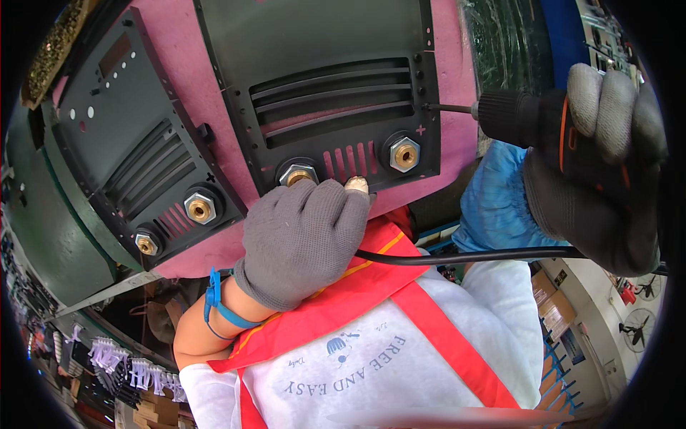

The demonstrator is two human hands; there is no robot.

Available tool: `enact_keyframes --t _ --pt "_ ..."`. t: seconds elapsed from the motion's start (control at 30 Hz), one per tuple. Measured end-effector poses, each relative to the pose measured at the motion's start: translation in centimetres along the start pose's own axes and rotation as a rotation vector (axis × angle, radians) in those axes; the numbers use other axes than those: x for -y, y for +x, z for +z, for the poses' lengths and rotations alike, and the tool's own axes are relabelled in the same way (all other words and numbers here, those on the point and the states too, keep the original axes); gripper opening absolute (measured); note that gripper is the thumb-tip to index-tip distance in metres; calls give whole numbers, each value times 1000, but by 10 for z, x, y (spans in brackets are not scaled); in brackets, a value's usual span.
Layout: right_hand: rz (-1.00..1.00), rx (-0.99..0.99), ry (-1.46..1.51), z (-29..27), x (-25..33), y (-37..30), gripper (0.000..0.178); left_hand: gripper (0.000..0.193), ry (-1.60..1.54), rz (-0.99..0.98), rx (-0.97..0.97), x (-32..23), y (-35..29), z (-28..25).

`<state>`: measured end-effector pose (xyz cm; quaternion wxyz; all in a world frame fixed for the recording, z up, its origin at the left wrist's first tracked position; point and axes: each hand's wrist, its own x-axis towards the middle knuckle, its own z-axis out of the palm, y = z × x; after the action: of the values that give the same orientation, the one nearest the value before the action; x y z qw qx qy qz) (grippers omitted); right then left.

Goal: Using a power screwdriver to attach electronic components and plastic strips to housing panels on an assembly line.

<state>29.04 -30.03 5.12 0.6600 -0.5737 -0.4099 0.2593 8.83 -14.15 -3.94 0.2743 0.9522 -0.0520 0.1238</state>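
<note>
A black slotted panel (pixel 318 43) with brass sockets in hex nuts lies on a pink mat. My left hand (pixel 304 239), in a grey knit glove, curls its fingers over the panel's near edge beside the left socket; one fingertip is pale. My right hand (pixel 607 136), gloved in grey and black, grips a black power screwdriver (pixel 511 114) with orange trim. The driver lies sideways, and its thin bit reaches the row of holes along the panel's right edge. Whether a screw sits at the tip is too small to tell. A black cable (pixel 457 255) runs between my hands.
A second black panel (pixel 136 136) with two brass sockets lies to the left on the pink mat (pixel 179 43). A green surface (pixel 53 214) curves beyond it. Clear plastic wrap (pixel 504 43) covers something dark at the far right. A tray of small brass-coloured parts (pixel 53 50) stands far left.
</note>
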Motion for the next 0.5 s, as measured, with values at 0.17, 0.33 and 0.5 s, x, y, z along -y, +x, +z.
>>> enact_keyframes --t 0.17,0.33,0.5 --pt "142 101 -59 4 10 1 19 25 -12 19 57 -1 1 -2" --pt "2 -57 -6 16 -8 0 22 23 -42 2 68 -2 3 -4" --pt "24 140 54 12 -5 9 21 21 -36 -1 88 -2 1 -5"
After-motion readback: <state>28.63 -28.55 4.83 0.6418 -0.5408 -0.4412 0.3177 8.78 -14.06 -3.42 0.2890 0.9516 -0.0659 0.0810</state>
